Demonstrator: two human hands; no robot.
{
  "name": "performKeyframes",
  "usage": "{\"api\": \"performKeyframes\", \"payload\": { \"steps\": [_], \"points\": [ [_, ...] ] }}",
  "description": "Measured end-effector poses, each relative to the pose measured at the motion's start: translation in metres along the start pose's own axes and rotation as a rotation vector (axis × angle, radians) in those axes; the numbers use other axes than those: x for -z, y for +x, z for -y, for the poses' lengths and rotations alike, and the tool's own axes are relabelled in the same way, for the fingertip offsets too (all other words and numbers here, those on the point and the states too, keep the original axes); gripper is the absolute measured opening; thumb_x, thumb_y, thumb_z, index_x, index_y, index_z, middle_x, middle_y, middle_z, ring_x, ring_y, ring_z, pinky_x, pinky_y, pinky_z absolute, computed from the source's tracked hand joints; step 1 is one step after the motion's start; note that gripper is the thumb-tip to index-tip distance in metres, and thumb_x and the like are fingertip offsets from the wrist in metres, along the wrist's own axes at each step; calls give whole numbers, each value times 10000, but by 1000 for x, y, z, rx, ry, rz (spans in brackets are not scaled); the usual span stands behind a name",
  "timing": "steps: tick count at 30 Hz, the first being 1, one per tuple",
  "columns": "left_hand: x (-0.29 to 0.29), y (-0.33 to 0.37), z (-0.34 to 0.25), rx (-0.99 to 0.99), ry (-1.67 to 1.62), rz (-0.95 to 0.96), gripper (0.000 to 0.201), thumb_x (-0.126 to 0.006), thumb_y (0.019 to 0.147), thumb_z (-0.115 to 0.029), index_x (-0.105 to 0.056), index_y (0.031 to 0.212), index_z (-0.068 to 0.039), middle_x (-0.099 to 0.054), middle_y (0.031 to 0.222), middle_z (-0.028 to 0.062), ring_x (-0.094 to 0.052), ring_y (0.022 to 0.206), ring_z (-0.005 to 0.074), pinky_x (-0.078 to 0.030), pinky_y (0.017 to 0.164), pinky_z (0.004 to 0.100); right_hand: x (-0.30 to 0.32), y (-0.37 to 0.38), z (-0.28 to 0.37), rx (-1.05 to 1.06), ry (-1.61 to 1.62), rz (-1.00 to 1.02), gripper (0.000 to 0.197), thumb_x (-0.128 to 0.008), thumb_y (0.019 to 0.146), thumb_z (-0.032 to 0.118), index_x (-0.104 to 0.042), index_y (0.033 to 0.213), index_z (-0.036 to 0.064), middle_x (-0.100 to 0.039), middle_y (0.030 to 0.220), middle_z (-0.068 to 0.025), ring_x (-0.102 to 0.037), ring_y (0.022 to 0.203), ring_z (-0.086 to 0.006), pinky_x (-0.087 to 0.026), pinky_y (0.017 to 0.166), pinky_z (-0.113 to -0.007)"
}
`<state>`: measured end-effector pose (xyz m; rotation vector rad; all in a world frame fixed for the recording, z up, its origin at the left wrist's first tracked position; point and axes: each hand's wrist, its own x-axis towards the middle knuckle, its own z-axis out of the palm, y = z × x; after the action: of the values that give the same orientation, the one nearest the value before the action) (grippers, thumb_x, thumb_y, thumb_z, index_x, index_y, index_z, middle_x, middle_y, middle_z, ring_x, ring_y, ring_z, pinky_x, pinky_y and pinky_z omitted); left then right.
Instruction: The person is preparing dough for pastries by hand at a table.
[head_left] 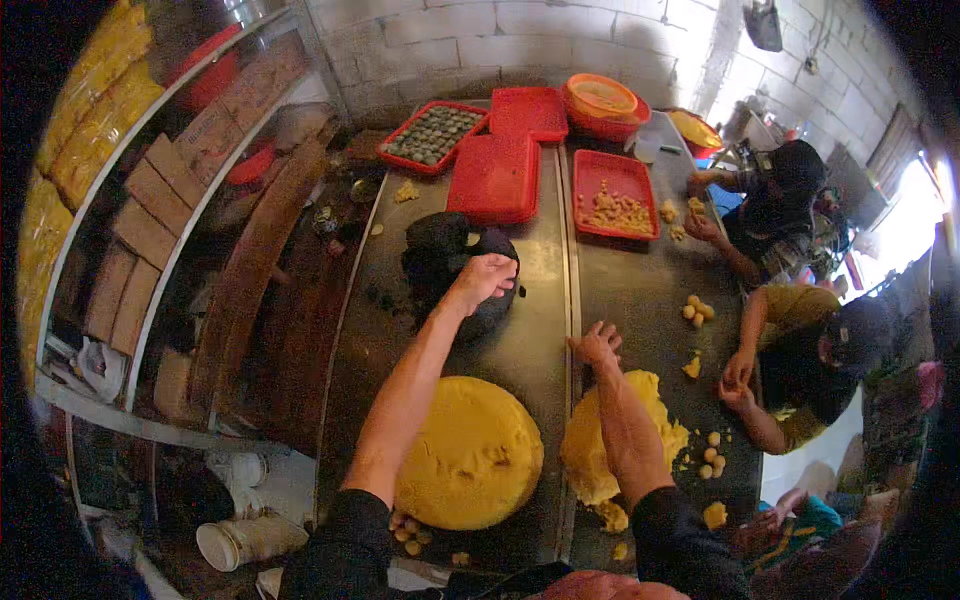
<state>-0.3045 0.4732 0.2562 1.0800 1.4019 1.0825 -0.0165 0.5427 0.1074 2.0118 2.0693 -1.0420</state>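
Curling over dark mass (428, 262): left hand (487, 278), hold unclear.
Right hand (598, 345) open; torn yellow dough (588, 450) toward near edge of worktop (545, 335).

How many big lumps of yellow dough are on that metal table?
2: a round slab beside the left forearm, and a torn-edged lump partly hidden by the right forearm. Smaller bits aren't counted; others may be hidden.

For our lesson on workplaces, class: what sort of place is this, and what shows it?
Probably a food workshop, perhaps a bakery: a large round yellow dough-like mass lies on the metal worktable, and a red tray holds small yellow pieces.
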Motion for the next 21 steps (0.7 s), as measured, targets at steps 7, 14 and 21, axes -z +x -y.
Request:
{"api": "performKeyframes", "payload": {
  "steps": [7, 14, 21],
  "points": [
    [-11, 105, 73, 180, -612, -274, 324, -643, 931, -340, -629, 1133, -86, -668, 946, 47, -682, 780, 191, -518, 614, 297, -17, -10, 16, -95, -232, 2, 1345, -762, 663, 723, -20, 1574, 68, 39, 1619, -260, 4, 1456, -539, -197, 1088, -729],
    [-66, 139, 143, 60, 322, -461, 202, -612, 845, -210, -689, 970, -71, -681, 764, 109, -646, 646, 288, -514, 621, 430, -15, -21, 43, -52, -235, 27, 1347, -788, 674, 675, 3, 1570, 53, 36, 1618, -265, -3, 1446, -563, -237, 1061, -743],
    [-157, 87, 156, 149, 1206, 52, 604, -702, 816, -233, -512, 1353, -32, -342, 1441, 316, -340, 1282, 506, -302, 1051, 585, -15, -9, 13, -51, -239, -17, 1223, -734, 761, 640, -22, 1572, 66, 30, 1617, -270, 0, 1446, -567, -238, 1050, -754]
  ]
}}
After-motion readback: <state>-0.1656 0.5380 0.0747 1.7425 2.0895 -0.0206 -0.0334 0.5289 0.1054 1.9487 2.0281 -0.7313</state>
